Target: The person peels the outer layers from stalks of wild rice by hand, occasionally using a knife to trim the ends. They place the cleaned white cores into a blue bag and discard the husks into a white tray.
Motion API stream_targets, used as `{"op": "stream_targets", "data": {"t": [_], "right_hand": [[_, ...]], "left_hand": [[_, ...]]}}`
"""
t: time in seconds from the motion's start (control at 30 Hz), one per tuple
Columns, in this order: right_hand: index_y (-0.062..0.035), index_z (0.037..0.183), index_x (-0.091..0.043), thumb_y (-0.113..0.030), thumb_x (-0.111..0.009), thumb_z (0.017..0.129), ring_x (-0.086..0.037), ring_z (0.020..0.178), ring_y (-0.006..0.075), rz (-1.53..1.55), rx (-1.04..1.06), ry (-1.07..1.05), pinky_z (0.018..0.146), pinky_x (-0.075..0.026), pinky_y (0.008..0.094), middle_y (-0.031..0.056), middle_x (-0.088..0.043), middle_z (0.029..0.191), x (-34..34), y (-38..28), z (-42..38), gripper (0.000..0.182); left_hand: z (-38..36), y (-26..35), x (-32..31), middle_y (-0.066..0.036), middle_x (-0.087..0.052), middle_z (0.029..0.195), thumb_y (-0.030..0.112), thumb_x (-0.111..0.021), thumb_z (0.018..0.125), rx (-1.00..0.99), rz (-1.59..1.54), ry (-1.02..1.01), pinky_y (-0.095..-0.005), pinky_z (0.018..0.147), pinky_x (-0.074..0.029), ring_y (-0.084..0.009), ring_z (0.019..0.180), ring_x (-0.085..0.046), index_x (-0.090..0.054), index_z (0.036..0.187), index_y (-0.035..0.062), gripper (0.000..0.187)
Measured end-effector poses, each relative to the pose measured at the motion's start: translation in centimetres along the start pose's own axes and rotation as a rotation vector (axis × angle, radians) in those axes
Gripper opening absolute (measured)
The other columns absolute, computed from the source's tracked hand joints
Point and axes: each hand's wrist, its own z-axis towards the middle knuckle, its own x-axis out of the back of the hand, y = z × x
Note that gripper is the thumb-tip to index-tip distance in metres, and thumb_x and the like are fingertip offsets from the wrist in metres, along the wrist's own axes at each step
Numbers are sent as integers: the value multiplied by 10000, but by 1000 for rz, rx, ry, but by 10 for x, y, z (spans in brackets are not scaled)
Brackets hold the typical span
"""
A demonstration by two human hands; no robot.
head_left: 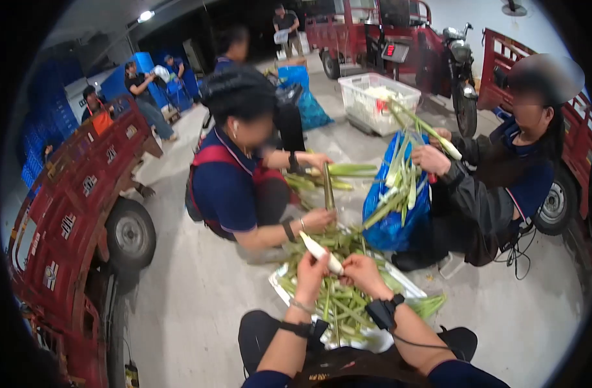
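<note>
A pale, peeled water bamboo shoot (315, 248) points up and to the left in front of me. My left hand (311, 274) is wrapped round its middle. The fingers of my right hand (363, 274) are closed in a pinch at its lower end. Beneath both hands lies a heap of green husks and leaf strips (338, 305), spread over a white sheet or tray (280, 284). What my right fingertips press on is partly hidden.
Across the heap, a co-worker (228, 174) handles a long green stalk (328, 187). To the right, another person (503, 161) holds stalks over a blue bag (390, 226). A white crate (380, 103) stands behind. Red cargo carts (70, 213) flank the floor.
</note>
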Motion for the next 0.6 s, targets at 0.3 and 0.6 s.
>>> {"op": "stream_targets", "data": {"t": [0.3, 0.6], "right_hand": [[-49, 1047, -669, -122, -737, 745, -568, 756, 132, -311, 399, 135, 665, -459, 285, 44, -601, 887, -6, -25, -5, 318], [-29, 878, -669, -53, -756, 689, -602, 702, 218, -563, 582, 296, 624, -474, 295, 97, -618, 803, -22, -36, -12, 210]], "left_hand": [[-6, 15, 0, -29, -599, 1078, 490, -336, 984, 116, -201, -129, -338, 770, -514, -131, 956, -582, -463, 1291, 98, 514], [-3, 7, -3, 3, -627, 966, 297, -415, 1003, 119, 131, -123, -253, 643, -495, -85, 815, -589, -559, 1167, 91, 300]]}}
